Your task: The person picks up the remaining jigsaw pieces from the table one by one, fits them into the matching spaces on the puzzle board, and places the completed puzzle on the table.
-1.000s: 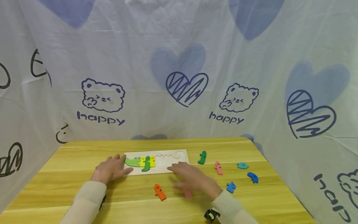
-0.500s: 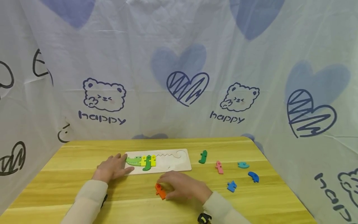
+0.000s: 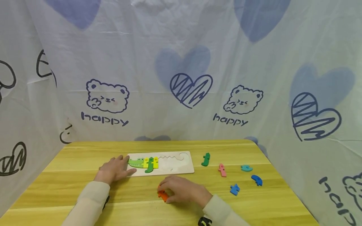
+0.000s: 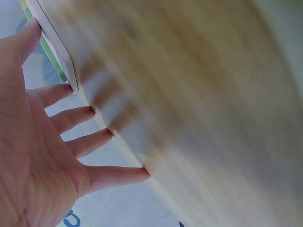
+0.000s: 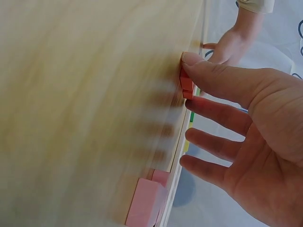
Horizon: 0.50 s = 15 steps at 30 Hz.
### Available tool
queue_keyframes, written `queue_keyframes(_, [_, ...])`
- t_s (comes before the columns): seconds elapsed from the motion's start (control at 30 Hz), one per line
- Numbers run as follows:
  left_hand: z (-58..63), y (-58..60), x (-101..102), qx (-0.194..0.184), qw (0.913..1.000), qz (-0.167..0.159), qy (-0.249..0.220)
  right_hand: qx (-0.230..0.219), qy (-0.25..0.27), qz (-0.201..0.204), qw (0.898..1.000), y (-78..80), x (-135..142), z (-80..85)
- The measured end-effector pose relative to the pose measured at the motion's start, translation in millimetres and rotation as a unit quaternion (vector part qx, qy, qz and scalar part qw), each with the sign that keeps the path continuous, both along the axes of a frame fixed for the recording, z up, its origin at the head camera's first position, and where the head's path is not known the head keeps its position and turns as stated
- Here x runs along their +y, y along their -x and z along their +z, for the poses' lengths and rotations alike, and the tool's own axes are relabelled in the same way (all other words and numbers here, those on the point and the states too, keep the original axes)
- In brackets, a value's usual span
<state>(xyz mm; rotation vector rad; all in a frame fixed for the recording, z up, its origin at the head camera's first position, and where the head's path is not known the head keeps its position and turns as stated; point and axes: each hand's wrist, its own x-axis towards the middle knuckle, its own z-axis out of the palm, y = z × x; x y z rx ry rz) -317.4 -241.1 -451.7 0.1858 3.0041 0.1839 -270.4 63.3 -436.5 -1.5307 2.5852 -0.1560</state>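
Note:
A pale wooden puzzle board [image 3: 181,168] lies on the table with a green crocodile head [image 3: 136,163] and yellow and green body pieces [image 3: 151,164] at its left part. My left hand [image 3: 112,169] rests at the board's left end, fingers spread and straight, fingertips down on the table and board edge in the left wrist view. In front of the board, my right hand [image 3: 183,189] pinches an orange puzzle piece [image 3: 162,196] between thumb and index finger. The right wrist view shows this orange piece [image 5: 186,84] low at the tabletop, the other fingers extended.
To the right lie a dark green piece [image 3: 206,159], a pink piece [image 3: 222,170], a teal piece [image 3: 246,168], a curved blue piece [image 3: 257,180] and a blue piece [image 3: 234,189]. In the right wrist view, a pink piece [image 5: 146,201] stands near the lens.
My right hand has moved left from over a pink piece to the orange piece, and its thumb and index finger have come together on it. The left hand stays at the board.

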Motion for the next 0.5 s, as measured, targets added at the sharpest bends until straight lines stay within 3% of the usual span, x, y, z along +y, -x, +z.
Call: queue_keyframes(0.5, [-1.2, -0.9, -0.1, 0.006, 0.9999, -0.005, 0.009, 0.025, 0.009, -0.002, 1.0, -1.2, -2.7, -0.4])
